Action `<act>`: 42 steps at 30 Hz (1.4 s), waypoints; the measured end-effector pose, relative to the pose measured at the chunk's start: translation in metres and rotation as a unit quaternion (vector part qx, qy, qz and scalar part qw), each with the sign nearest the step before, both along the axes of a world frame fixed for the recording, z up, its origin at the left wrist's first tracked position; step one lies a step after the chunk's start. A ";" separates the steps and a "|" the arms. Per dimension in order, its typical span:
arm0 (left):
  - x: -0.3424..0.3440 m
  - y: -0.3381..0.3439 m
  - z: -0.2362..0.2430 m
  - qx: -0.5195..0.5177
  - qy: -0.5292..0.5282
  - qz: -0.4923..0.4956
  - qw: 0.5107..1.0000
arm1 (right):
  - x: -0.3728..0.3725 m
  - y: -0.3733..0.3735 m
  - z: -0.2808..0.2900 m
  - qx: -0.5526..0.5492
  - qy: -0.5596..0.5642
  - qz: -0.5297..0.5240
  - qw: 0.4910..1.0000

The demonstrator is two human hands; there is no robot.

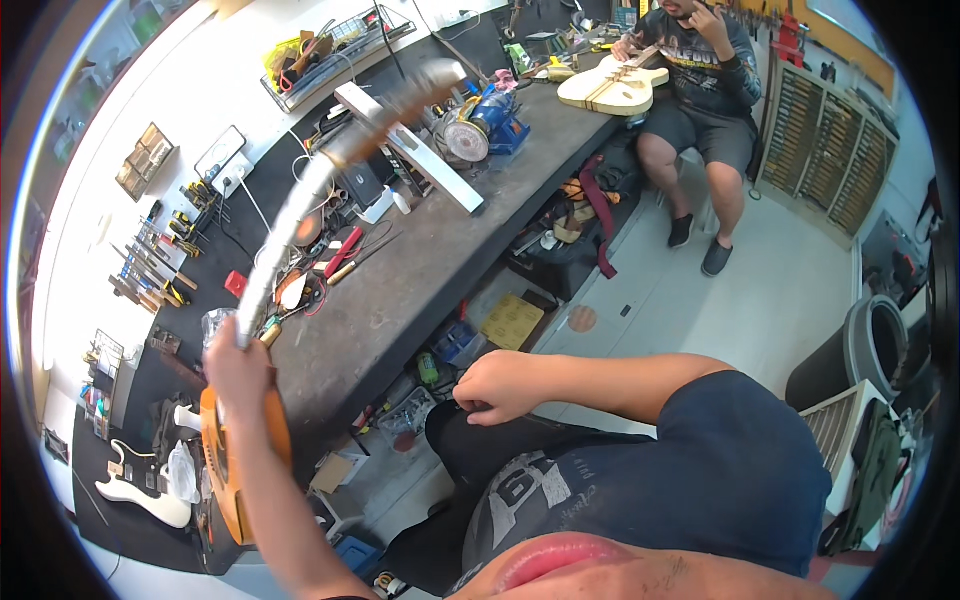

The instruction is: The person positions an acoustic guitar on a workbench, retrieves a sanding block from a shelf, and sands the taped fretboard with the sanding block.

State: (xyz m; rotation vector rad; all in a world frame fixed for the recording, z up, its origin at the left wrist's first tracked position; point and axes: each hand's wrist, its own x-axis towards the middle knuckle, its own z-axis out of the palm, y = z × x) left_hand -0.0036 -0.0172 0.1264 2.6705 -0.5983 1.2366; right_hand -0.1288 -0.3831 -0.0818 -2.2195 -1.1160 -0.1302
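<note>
An orange guitar point(222, 455) stands upright at the lower left, its long neck point(280, 255) reaching up across the bench to a motion-blurred brown headstock point(400, 110). The neck's fingerboard side looks silvery. My left hand point(238, 355) is closed around the neck near the body. My right hand point(495, 388) hangs over my dark-clad leg with its fingers curled; whether anything is inside them is hidden.
The dark bench point(380, 290) holds tools, a blue grinder point(495, 125) and a white guitar body point(140, 490). A seated co-worker point(710, 140) handles a pale guitar point(600, 88). A dark bin point(840, 355) stands at the right.
</note>
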 end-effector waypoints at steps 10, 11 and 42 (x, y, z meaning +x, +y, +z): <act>-0.146 0.098 0.169 -0.368 -0.024 -0.156 0.917 | 0.016 0.016 0.014 0.058 0.046 0.025 0.997; -0.169 0.099 0.177 -0.386 0.017 -0.213 0.898 | 0.023 0.017 0.013 0.086 0.029 0.013 0.996; -0.129 0.179 -0.141 -0.457 0.064 -0.576 0.675 | 0.070 -0.008 0.017 0.716 0.445 0.094 0.529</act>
